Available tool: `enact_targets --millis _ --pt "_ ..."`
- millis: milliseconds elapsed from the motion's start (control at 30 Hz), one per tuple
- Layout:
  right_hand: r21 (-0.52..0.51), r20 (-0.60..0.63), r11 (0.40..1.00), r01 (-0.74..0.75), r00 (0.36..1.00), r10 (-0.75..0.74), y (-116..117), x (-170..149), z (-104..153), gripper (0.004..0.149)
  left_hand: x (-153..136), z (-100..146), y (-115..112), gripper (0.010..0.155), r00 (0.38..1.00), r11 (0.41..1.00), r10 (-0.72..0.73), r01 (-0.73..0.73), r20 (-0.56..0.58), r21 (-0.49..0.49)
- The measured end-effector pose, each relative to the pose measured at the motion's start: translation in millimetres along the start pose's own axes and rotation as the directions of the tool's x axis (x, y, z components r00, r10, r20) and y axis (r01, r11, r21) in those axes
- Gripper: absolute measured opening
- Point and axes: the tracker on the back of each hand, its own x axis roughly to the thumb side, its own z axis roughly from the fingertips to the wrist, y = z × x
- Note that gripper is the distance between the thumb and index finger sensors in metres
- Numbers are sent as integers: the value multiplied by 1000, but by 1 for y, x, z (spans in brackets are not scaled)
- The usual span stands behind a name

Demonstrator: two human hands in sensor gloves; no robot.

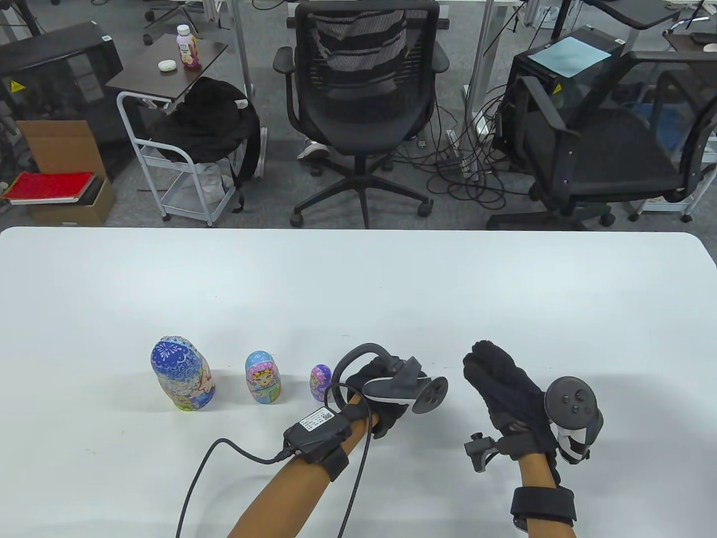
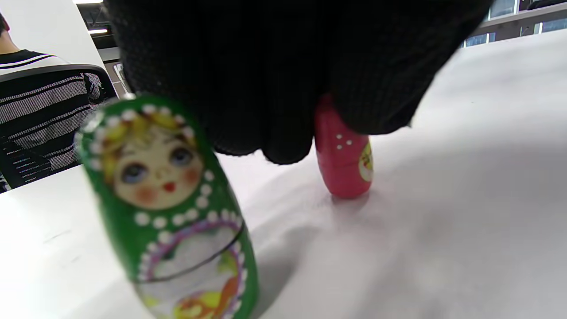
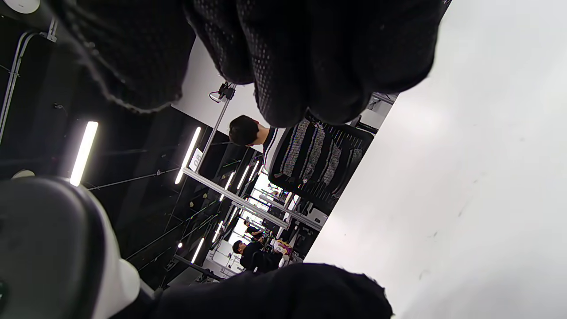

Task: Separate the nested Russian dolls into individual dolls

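Three closed dolls stand in a row on the white table [image 1: 358, 291]: a large blue doll [image 1: 182, 381], a medium blue-and-pink doll [image 1: 262, 379] and a small purple doll [image 1: 320, 381]. My left hand [image 1: 381, 392] is just right of the purple doll, palm down. In the left wrist view its fingers [image 2: 283, 88] hold the top of a tiny red doll [image 2: 344, 166] that stands on the table. A green doll [image 2: 172, 208] stands close beside it. Both are hidden under the hand in the table view. My right hand [image 1: 501, 381] is open and holds nothing, to the right of the left hand.
The table's far edge runs across the middle of the table view, with office chairs [image 1: 364, 84] and cables on the floor behind it. The left glove's cable [image 1: 224, 448] trails over the table's near left.
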Motion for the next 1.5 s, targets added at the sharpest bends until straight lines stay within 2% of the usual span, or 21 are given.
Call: enact_targets --millis 167,267,367,533,667,800,1000,1067,1233,1367,1500 --pt "6 5 1000 -9 1000 9 1 0 0 67 1 -1 -1 47 1000 1000 -14 14 4 8" --pt "12 8 1000 -18 1000 18 2 0 0 67 2 2 2 57 1000 1000 -28 28 11 0" --pt "12 11 1000 -24 1000 24 2 0 0 67 1 14 15 62 1000 996 -20 19 21 83" --pt "33 14 999 -38 999 38 7 0 -1 67 0 60 48 62 998 964 -52 40 39 263" --pt "48 26 997 -56 998 55 12 0 0 67 1 102 57 61 996 946 -73 55 45 318" --pt "59 42 995 -78 996 76 16 2 1 67 -7 140 40 56 999 960 -5 -8 45 280" --pt "79 65 991 -109 992 104 23 3 2 66 -27 165 -6 58 979 958 204 -204 25 200" --pt "93 70 988 -125 990 119 27 3 2 65 -29 168 -13 59 981 960 195 -192 6 201" --pt "115 85 979 -168 984 159 32 2 3 65 -24 160 -25 60 999 978 12 -1 -49 208" --pt "105 90 976 -190 979 181 31 1 3 65 -21 148 -36 56 996 977 87 -81 -23 197" --pt "97 81 981 -171 983 163 28 0 2 65 -18 140 -40 47 999 985 29 -26 -16 171"
